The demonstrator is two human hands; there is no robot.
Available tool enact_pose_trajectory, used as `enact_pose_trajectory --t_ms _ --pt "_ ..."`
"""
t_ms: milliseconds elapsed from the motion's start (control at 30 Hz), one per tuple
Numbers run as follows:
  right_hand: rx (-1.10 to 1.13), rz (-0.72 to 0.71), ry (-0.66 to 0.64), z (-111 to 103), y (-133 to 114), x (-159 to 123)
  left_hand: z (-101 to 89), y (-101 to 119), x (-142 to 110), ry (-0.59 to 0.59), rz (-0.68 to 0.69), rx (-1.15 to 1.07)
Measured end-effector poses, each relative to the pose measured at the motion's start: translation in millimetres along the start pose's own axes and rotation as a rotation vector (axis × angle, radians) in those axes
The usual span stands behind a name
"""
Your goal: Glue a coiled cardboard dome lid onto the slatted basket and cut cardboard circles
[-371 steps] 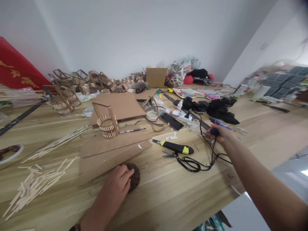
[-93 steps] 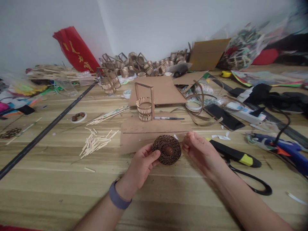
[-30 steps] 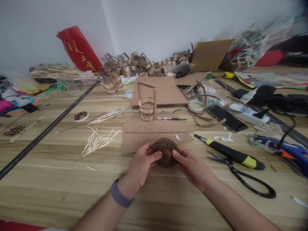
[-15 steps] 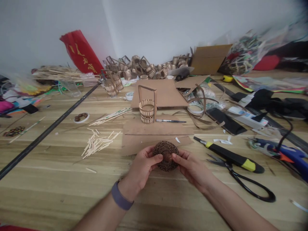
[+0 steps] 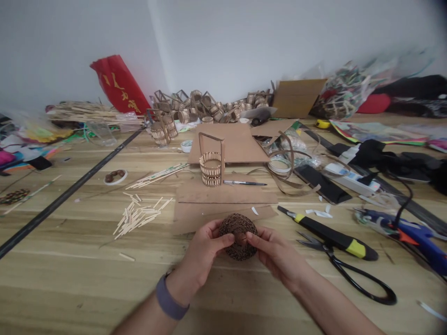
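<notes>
A dark brown round disc of coiled corrugated cardboard (image 5: 237,228) is held just above the wooden table (image 5: 87,279), tilted toward me. My left hand (image 5: 204,253) grips its left edge, thumb across the front. My right hand (image 5: 270,251) pinches a small brown round piece (image 5: 240,237) at the disc's centre with fingertips. A purple band sits on my left wrist (image 5: 169,302).
Cardboard sheets (image 5: 223,193) lie just beyond the disc with a small stick basket (image 5: 210,165) and a pen (image 5: 244,183). A black-yellow utility knife (image 5: 331,235), black scissors (image 5: 349,274) and a blue glue gun (image 5: 408,232) lie right. Loose wooden sticks (image 5: 138,216) lie left.
Both hands stay on the disc. My right fingertips have closed in on the small centre piece. The view has tilted down slightly.
</notes>
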State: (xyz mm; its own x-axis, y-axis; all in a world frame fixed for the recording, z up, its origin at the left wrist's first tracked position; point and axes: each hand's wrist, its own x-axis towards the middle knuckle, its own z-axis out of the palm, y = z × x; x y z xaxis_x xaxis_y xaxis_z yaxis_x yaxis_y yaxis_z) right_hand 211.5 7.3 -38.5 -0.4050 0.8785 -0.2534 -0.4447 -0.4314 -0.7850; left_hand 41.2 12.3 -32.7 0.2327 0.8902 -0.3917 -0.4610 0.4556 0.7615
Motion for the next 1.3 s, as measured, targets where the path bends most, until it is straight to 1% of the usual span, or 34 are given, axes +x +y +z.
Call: enact_pose_trajectory --t_ms 233,467,567,733,933,1033,1167,1300 --pt "0.026 0.025 0.021 -3.5 2.4 1.4 0.1 -1.2 -0.1 -0.014 0.008 -0.038" --pt "-0.028 0.018 0.061 -6.4 -2.8 4.1 -2.8 -3.0 -1.3 0.003 -0.008 -0.032" --pt "-0.014 0.011 0.068 -7.0 -2.6 4.0 -3.3 -2.9 -1.1 -0.025 -0.029 -0.007" --pt "0.002 0.016 0.054 -7.0 -2.3 3.9 -2.7 -1.8 -1.8 -0.068 -0.019 -0.001" --pt "-0.014 0.0 0.069 -3.4 -7.6 2.1 -3.4 -1.9 -1.7 -0.075 -0.012 0.014" --pt "-0.065 -0.02 0.049 -3.1 -7.4 0.9 -1.9 -0.1 -2.1 -0.095 -0.012 0.025" --pt "-0.186 -0.031 -0.002 -3.2 -4.3 0.7 1.1 3.1 -3.7 -0.113 0.01 0.039" --pt "-0.28 -0.052 -0.007 -1.4 -3.5 1.3 2.4 3.5 -5.1 -0.113 0.023 0.057"
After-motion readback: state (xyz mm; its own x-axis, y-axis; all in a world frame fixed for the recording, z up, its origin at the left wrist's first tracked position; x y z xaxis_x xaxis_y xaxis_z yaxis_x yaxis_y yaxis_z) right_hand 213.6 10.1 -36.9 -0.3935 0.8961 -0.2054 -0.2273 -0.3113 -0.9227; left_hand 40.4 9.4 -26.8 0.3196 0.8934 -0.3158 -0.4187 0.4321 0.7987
